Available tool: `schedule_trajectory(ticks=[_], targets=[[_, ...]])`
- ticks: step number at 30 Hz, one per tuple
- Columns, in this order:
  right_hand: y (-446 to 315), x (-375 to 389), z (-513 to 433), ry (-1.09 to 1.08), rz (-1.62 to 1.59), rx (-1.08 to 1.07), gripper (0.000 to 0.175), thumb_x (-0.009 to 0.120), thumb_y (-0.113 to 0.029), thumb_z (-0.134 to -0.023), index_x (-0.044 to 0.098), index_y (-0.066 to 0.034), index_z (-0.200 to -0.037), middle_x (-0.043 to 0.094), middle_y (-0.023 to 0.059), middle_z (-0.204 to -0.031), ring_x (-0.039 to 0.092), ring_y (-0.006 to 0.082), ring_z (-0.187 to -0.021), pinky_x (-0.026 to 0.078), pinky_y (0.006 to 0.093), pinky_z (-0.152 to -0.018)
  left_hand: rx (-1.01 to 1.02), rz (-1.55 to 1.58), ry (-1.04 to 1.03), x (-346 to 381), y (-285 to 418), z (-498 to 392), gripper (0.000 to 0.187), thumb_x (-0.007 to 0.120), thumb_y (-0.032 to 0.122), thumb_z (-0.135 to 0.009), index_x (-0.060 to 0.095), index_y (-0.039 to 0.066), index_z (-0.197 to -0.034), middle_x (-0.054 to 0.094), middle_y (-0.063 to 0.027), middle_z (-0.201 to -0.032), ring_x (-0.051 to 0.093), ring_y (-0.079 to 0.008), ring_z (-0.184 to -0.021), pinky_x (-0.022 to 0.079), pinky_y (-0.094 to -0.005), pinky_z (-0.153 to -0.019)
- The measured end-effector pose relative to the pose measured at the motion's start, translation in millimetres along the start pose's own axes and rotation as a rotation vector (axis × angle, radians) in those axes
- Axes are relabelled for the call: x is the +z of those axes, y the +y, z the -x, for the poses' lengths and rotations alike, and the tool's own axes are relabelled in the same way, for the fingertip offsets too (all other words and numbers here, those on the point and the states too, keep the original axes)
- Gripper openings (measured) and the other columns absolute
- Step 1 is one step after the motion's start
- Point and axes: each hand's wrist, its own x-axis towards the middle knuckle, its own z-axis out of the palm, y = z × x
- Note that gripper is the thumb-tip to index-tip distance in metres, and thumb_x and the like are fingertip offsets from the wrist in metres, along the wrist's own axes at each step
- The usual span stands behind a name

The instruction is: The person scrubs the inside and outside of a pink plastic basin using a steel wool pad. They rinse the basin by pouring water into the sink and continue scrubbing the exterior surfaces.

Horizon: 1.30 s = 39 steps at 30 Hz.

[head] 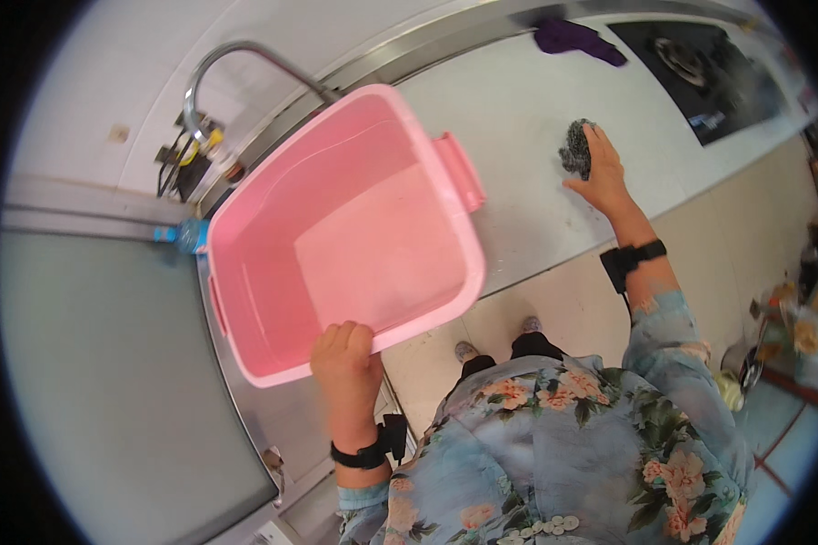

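A large pink plastic basin (382, 238) is tilted over the sink area, its hollow inside facing me. My left hand (346, 361) grips the near rim, fingers curled over the edge. Further right, my right hand (601, 167) rests at a dark, curly scouring pad (576, 150) on the pale countertop (518, 238), the thumb spread away from the fingers. Whether the fingers press the pad or hold it cannot be fully seen. Both wrists wear black straps.
A curved metal faucet (245, 46) rises behind the basin. A blue-labelled plastic bottle (189, 236) lies at its left. A purple cloth (576, 41) lies at the counter's back, beside a black gas hob (695, 75). Cluttered items (801, 334) stand at far right.
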Motion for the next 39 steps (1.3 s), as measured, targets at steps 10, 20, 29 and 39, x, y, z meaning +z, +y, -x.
schedule_trajectory(ticks=[10, 20, 29, 39], targets=[[-146.3, -47.3, 52.6, -0.432, -0.794, -0.101, 0.077, 0.067, -0.043, -0.094, 0.034, -0.0034, -0.151, 0.049, 0.0192, -0.143, 0.054, 0.0298, -0.124, 0.043, 0.0431, -0.106, -0.011, -0.005, -0.007, -0.4, -2.1, 10.7, 0.025, 0.07, 0.007, -0.066, 0.06, 0.008, -0.09, 0.059, -0.007, -0.088, 0.058, -0.0263, -0.082, 0.043, -0.0393, -0.072], [-170.4, -34.8, 12.6, -0.511, -1.275, 0.377, 0.061, 0.052, -0.046, -0.103, 0.043, -0.001, -0.142, 0.059, 0.0095, -0.126, 0.058, 0.0191, -0.112, 0.052, 0.0383, -0.091, -0.218, -0.118, 0.004, -50.4, -61.2, 49.2, 0.049, 0.084, 0.026, -0.065, 0.065, 0.009, -0.107, 0.063, -0.008, -0.105, 0.059, -0.0281, -0.107, 0.036, -0.0488, -0.102], [-172.5, -18.8, -23.1, -0.552, -1.393, 0.453, 0.049, 0.051, -0.032, -0.106, 0.05, 0.0008, -0.143, 0.064, 0.008, -0.128, 0.063, 0.0114, -0.108, 0.053, 0.0259, -0.087, -0.203, -0.11, 0.087, -29.4, -103.3, 56.3, 0.023, 0.074, -0.003, -0.064, 0.057, 0.008, -0.076, 0.057, -0.0048, -0.073, 0.059, -0.0252, -0.081, 0.038, -0.0473, -0.101], [-181.0, -43.3, -12.5, -0.323, -1.378, 0.338, 0.054, 0.047, -0.039, -0.107, 0.049, 0.0016, -0.143, 0.06, 0.0097, -0.131, 0.059, 0.0164, -0.117, 0.049, 0.0304, -0.096, -0.158, 0.042, 0.1, -43.2, -102.6, 47.2, 0.021, 0.07, -0.004, -0.062, 0.054, 0.008, -0.07, 0.053, -0.0053, -0.067, 0.055, -0.0265, -0.074, 0.042, -0.0433, -0.092]])
